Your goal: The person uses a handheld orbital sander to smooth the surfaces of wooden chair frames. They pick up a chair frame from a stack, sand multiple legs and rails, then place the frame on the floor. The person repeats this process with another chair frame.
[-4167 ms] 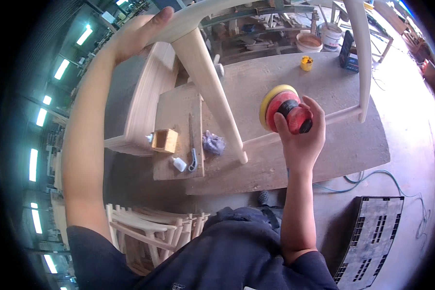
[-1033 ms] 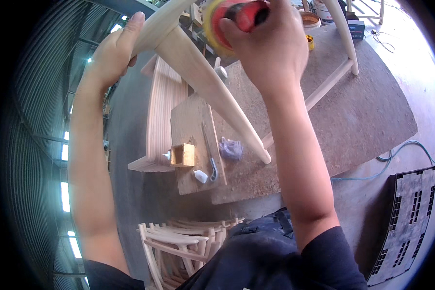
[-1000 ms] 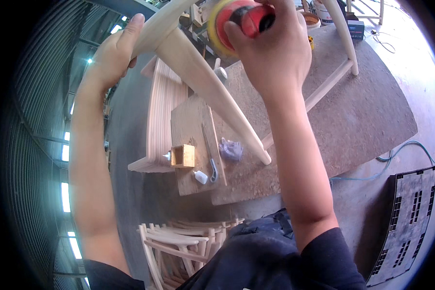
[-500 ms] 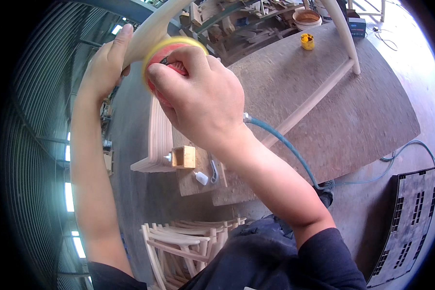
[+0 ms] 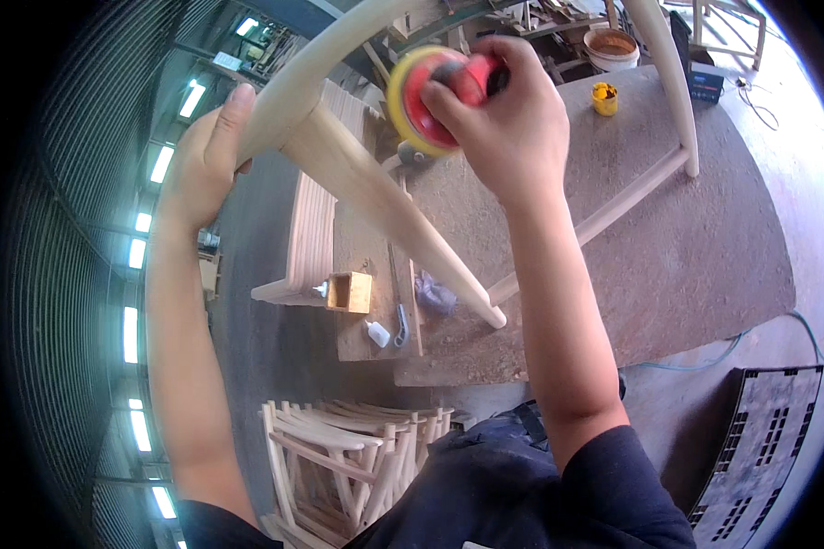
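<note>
Red sander [image 5: 419,105] gripped in your right hand [image 5: 520,133], raised over the worktop [image 5: 696,265]; a gap shows between its yellow pad [image 5: 395,103] and the pale frame [image 5: 375,197]. Your left hand [image 5: 201,174] clasps the frame's upper left corner. A yellow cup [image 5: 604,101] stands toward the worktop's far edge. Rightward, the worktop's rounded edge gives onto floor [image 5: 819,201].
</note>
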Action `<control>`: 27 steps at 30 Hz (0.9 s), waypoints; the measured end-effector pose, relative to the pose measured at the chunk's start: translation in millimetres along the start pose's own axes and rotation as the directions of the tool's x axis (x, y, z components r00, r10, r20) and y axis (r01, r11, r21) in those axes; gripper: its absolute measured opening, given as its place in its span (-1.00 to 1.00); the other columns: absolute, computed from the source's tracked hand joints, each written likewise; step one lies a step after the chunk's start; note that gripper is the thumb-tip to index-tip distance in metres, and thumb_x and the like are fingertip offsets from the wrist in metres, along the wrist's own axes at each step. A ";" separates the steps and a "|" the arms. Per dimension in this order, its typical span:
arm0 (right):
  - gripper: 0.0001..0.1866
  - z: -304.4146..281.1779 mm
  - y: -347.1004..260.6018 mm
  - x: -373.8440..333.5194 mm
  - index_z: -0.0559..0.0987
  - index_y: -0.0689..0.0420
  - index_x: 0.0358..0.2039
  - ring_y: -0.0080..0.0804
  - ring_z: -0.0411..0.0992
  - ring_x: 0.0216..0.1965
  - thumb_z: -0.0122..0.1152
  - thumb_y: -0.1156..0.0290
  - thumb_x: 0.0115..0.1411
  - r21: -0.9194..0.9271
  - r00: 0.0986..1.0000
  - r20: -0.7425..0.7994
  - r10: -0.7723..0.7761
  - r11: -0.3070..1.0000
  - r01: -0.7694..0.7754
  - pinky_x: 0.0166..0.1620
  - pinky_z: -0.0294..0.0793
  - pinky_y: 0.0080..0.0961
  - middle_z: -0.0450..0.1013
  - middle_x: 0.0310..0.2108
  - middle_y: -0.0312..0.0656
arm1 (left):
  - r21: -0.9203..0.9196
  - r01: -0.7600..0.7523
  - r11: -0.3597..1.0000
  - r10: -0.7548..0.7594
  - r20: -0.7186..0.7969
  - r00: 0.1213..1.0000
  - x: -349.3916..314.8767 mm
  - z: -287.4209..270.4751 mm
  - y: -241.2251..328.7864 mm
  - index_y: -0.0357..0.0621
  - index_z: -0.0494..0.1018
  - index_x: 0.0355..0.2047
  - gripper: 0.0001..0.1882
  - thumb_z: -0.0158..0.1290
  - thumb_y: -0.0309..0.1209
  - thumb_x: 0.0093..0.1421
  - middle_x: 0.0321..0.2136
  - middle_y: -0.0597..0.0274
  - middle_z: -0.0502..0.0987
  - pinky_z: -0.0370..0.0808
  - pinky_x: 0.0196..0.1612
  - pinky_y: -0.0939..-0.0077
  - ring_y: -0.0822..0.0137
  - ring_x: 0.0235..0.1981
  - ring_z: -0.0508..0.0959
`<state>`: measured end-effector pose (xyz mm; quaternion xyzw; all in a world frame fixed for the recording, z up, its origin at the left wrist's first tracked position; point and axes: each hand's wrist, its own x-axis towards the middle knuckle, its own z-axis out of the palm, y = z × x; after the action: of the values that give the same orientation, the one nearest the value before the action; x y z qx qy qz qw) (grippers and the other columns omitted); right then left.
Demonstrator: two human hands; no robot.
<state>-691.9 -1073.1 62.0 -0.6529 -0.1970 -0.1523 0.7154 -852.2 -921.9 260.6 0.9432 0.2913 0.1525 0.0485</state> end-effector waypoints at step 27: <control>-0.40 -121.7 8.9 -149.4 0.60 0.15 0.02 -0.14 0.61 -0.03 0.60 0.18 0.02 -0.156 0.575 0.773 0.269 0.959 -0.237 0.05 0.59 -0.30 0.60 -0.08 -0.05 | 0.037 0.093 0.995 -0.096 0.103 0.990 -232.6 -70.2 -79.9 0.01 0.07 0.52 0.08 0.16 -0.45 -0.10 0.36 -0.06 0.31 0.26 0.44 -0.05 -0.11 0.35 0.36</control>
<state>-808.4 -1199.0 -26.2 -0.6868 -0.3927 0.2496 0.5584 -1099.5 -987.0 252.4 0.9356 0.3352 0.0960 0.0557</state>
